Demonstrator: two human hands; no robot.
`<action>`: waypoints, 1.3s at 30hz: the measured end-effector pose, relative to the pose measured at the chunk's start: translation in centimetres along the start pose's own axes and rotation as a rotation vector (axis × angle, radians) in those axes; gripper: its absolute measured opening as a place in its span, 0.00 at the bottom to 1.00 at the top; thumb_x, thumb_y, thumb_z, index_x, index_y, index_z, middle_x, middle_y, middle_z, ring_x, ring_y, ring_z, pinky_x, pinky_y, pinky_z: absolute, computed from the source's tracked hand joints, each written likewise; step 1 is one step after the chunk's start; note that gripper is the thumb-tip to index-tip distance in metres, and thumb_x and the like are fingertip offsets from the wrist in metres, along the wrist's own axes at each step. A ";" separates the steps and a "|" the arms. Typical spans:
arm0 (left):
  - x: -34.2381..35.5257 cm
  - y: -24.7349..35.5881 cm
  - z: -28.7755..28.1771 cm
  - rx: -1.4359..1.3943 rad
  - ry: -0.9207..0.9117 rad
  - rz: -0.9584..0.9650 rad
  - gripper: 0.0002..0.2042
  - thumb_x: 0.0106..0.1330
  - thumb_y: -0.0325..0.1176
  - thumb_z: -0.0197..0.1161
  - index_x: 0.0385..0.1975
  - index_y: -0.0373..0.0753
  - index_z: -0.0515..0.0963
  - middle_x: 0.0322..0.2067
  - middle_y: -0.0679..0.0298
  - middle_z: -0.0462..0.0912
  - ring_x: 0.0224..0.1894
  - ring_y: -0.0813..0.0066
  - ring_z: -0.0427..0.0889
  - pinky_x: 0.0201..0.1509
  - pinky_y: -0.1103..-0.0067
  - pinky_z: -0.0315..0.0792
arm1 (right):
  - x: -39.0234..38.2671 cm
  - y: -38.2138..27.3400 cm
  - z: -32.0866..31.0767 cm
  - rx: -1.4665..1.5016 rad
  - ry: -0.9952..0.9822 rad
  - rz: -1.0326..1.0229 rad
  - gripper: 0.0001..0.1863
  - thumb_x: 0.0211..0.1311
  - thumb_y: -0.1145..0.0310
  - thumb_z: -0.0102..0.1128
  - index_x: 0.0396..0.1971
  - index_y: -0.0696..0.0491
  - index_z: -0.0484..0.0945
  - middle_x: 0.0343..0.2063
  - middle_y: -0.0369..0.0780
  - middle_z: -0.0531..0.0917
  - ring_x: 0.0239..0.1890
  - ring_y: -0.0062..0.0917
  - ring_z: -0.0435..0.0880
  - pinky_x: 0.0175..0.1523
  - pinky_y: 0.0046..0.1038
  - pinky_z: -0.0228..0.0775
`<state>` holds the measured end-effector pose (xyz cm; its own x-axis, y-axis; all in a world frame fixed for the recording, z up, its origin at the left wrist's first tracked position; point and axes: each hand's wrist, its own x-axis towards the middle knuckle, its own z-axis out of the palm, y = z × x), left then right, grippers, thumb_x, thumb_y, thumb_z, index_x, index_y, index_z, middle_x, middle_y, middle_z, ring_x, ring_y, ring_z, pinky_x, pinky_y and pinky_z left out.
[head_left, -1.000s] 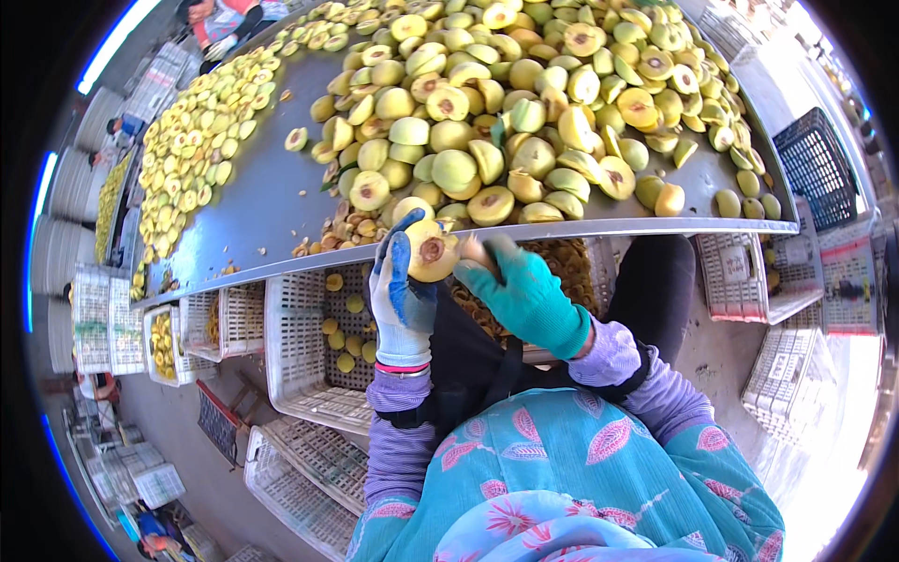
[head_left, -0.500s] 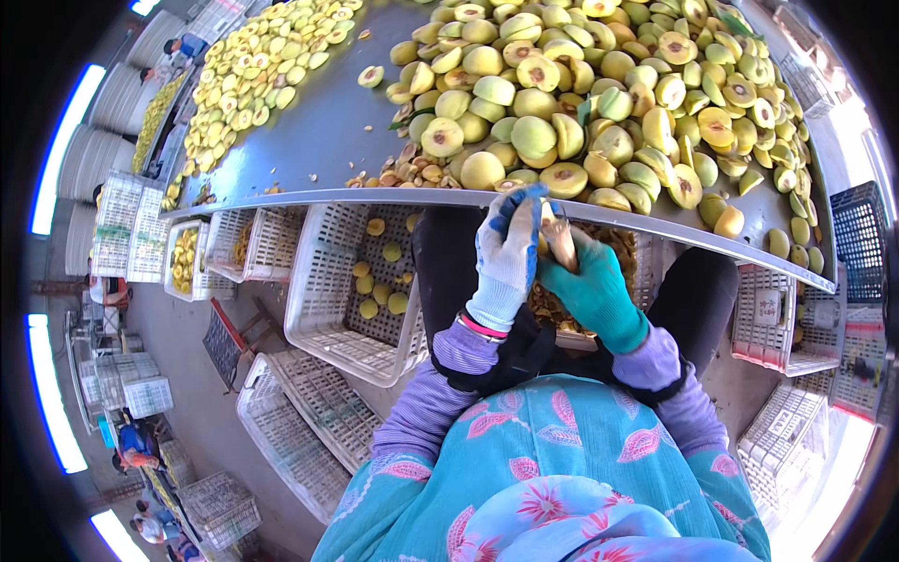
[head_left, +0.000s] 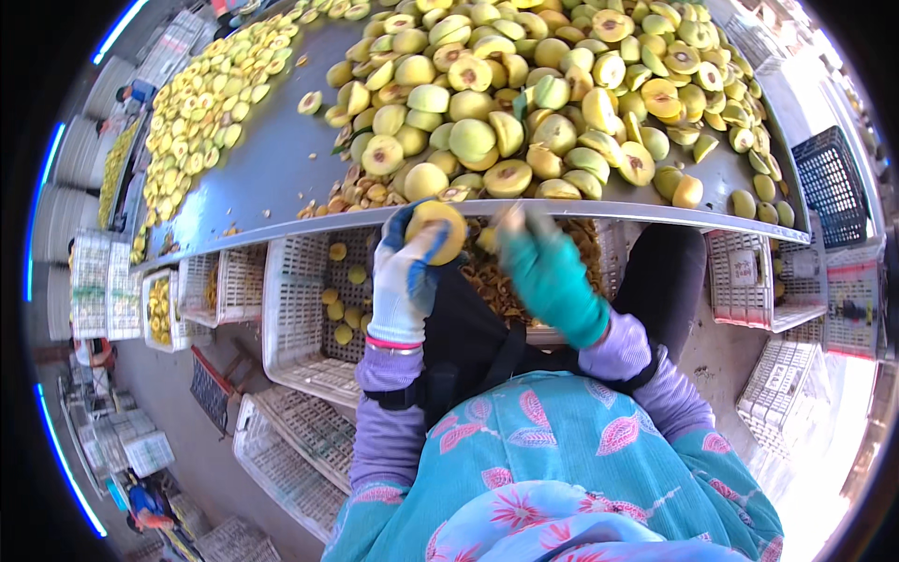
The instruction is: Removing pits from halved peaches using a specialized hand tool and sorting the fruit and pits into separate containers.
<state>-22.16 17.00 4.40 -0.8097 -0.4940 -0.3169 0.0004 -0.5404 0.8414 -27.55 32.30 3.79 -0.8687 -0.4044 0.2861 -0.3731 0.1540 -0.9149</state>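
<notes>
My left hand (head_left: 405, 276), in a white and blue glove, grips a yellow peach half (head_left: 438, 230) just below the front edge of the metal table (head_left: 272, 159). In a green glove, my right hand (head_left: 548, 272) is beside it, blurred; its fingers are closed around something small that I cannot make out. Both hands hover over a white crate of peach pits and scraps (head_left: 510, 281) under the table edge. A big heap of halved and whole yellow-green peaches (head_left: 524, 103) covers the table right above the hands.
A second spread of peach halves (head_left: 201, 112) lies at the table's far left. White plastic crates (head_left: 300, 309) with a few peaches stand under the table; more crates (head_left: 281, 459) lie on the floor. A dark crate (head_left: 829, 187) is at the right. Another person (head_left: 145, 501) stands at the lower left.
The view has shifted right. My hands stayed at the table edge, working a peach; the left hand now holds a peach half with the right hand blurred beside it.
</notes>
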 end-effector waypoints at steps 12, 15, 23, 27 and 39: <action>0.7 -3.0 0.2 0.466 -0.049 0.535 0.26 0.49 0.24 0.67 0.51 0.35 0.70 0.47 0.52 0.75 0.47 0.61 0.77 0.50 0.74 0.73 | -1.4 0.4 -0.7 -0.260 0.016 -0.121 0.11 0.60 0.63 0.57 0.27 0.54 0.70 0.17 0.47 0.76 0.19 0.43 0.77 0.18 0.41 0.63; 0.1 -2.7 0.3 1.155 -0.031 0.899 0.26 0.47 0.23 0.68 0.50 0.34 0.71 0.46 0.52 0.75 0.46 0.59 0.77 0.51 0.73 0.72 | -2.2 0.7 0.3 -0.207 -0.098 0.057 0.12 0.61 0.63 0.56 0.26 0.55 0.69 0.17 0.48 0.75 0.20 0.44 0.77 0.18 0.41 0.63; 0.8 -3.8 0.7 0.465 -0.139 0.450 0.16 0.59 0.29 0.60 0.48 0.32 0.74 0.43 0.56 0.77 0.41 0.69 0.79 0.44 0.78 0.75 | -3.0 1.9 1.7 -0.071 -0.050 -0.003 0.13 0.65 0.63 0.51 0.26 0.57 0.70 0.15 0.49 0.73 0.20 0.46 0.75 0.21 0.41 0.63; 1.0 -4.5 0.6 0.442 -0.146 0.451 0.15 0.64 0.35 0.58 0.45 0.31 0.75 0.39 0.57 0.80 0.34 0.74 0.81 0.39 0.80 0.76 | -3.8 0.9 2.0 -0.137 -0.075 0.011 0.09 0.64 0.68 0.50 0.33 0.59 0.73 0.21 0.47 0.76 0.22 0.42 0.76 0.24 0.38 0.66; 0.2 -4.5 2.1 0.207 0.018 0.295 0.11 0.66 0.33 0.54 0.37 0.29 0.75 0.31 0.56 0.82 0.28 0.75 0.80 0.31 0.81 0.75 | -3.2 -2.8 0.2 0.629 -0.426 0.884 0.22 0.67 0.49 0.40 0.35 0.55 0.71 0.16 0.35 0.73 0.13 0.22 0.71 0.16 0.26 0.66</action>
<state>-23.56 20.72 1.45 -0.7818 -0.6213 -0.0531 0.1124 -0.2242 0.9680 -23.69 32.93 5.36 -0.5205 -0.6686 -0.5311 0.6390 0.1075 -0.7617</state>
